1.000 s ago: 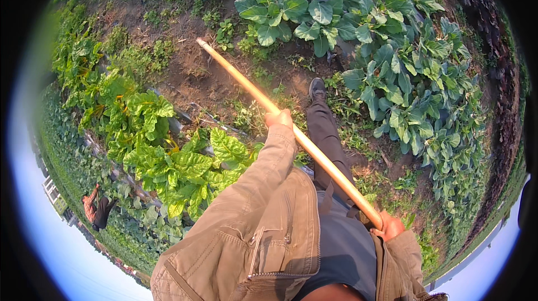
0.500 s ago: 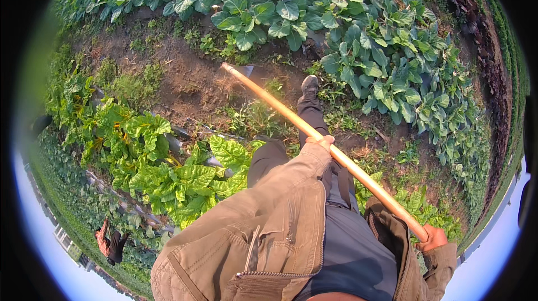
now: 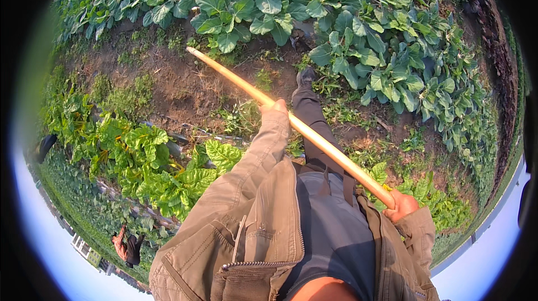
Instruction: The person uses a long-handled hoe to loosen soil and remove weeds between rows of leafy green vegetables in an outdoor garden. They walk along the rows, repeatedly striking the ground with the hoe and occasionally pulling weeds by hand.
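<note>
A long wooden-handled hoe (image 3: 330, 148) runs slantwise across the view, from the weedy soil at the upper left down to my right side. My left hand (image 3: 274, 107) is closed around the middle of the handle, with that arm stretched forward. Near the handle's rear end my right hand (image 3: 402, 205) is wrapped round it, close to my jacket's side. The hoe's far tip lies over the dirt strip, just below broad-leaved green plants; its blade cannot be made out now.
Broad-leaved plants (image 3: 269, 4) line the far side of the bare soil (image 3: 174, 88). Bright green leafy plants (image 3: 140, 149) with yellow stems grow at the left. My shoe (image 3: 306, 77) stands on the soil among weeds. Another person (image 3: 133, 248) bends in the field at lower left.
The hoe has shifted forward and left, and both my hands moved with it. My left arm reaches farther out. The metal blade seen earlier at the far end no longer shows.
</note>
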Demonstrator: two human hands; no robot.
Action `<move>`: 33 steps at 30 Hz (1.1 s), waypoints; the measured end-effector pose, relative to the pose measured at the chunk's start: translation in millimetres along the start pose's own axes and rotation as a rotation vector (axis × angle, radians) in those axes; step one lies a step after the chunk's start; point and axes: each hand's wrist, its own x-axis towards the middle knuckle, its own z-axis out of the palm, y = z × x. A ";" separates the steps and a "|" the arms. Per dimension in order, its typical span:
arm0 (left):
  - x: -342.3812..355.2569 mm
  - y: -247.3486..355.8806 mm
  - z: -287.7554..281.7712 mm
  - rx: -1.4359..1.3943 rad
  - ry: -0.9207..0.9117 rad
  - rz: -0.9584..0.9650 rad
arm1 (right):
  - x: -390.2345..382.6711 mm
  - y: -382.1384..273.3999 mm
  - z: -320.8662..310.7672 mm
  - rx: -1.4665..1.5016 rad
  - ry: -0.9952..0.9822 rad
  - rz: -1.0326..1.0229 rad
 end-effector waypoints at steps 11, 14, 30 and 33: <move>-220.1 -44.9 101.0 0.007 -0.704 -0.505 | -239.3 115.4 -25.6 0.023 0.283 0.433; -160.8 -23.7 54.0 -0.053 -0.581 -0.312 | -160.1 107.6 -17.5 0.087 0.224 0.223; 128.1 86.0 -65.8 -0.190 0.161 -0.084 | 122.5 -118.1 1.3 -0.015 0.088 -0.296; 27.8 29.4 -3.7 -0.333 0.138 -0.156 | 55.4 -32.8 4.3 -0.052 -0.006 -0.067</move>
